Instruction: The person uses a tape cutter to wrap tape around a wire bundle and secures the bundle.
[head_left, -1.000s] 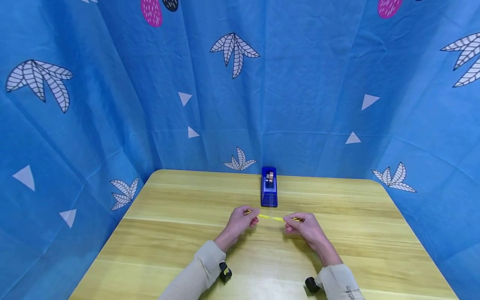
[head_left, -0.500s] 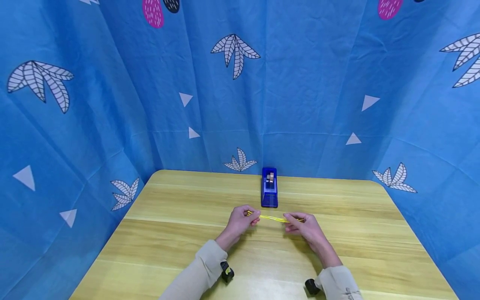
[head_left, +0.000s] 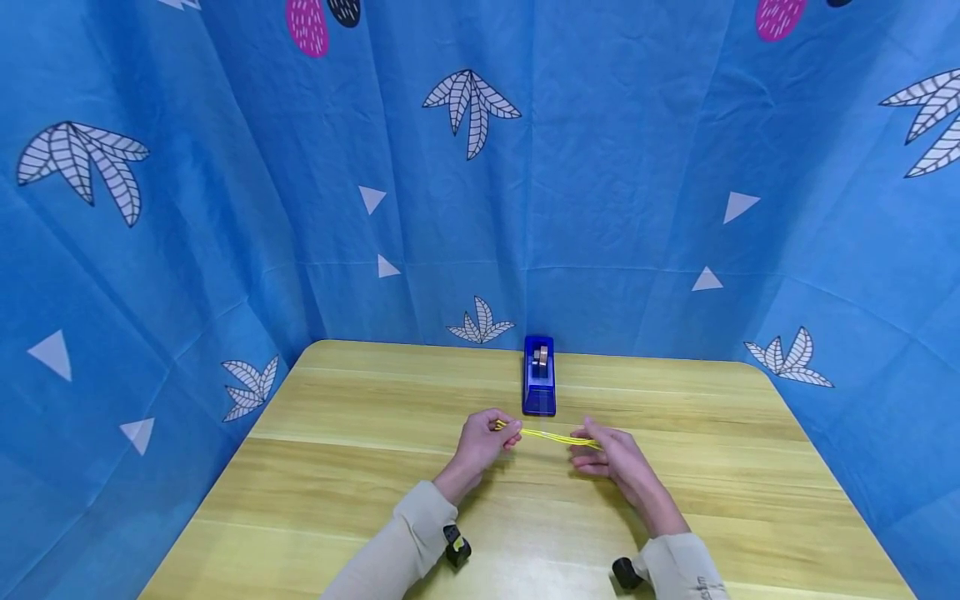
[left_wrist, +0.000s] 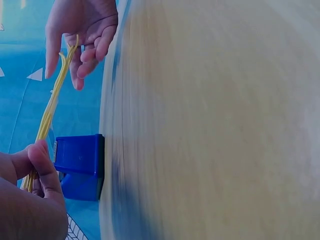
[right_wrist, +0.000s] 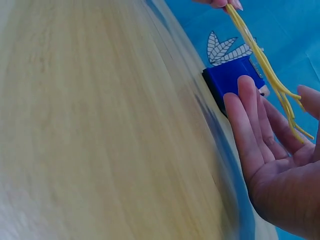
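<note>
A bundle of thin yellow wires (head_left: pixel 551 437) runs between the two hands above the table, and what looks like a strip of clear tape (left_wrist: pixel 51 104) clings to its middle. My left hand (head_left: pixel 480 442) pinches the left end between thumb and fingers. On the other side my right hand (head_left: pixel 618 462) has its thumb raised and fingers extended, apart from each other. The loose wire ends (right_wrist: pixel 295 117) splay between the right thumb and fingers; whether they touch the hand I cannot tell. Just behind the hands stands a blue tape dispenser (head_left: pixel 539 392).
The wooden table (head_left: pixel 337 467) reaches back to a blue patterned curtain (head_left: pixel 600 167) that encloses the far side and both flanks. The dispenser sits near the table's rear edge. A small black camera (head_left: pixel 456 547) is strapped at the left sleeve, another (head_left: pixel 626 573) at the right.
My right hand has let go of its end of the wires: thumb and fingers have spread apart. The left hand keeps its pinch and has barely moved.
</note>
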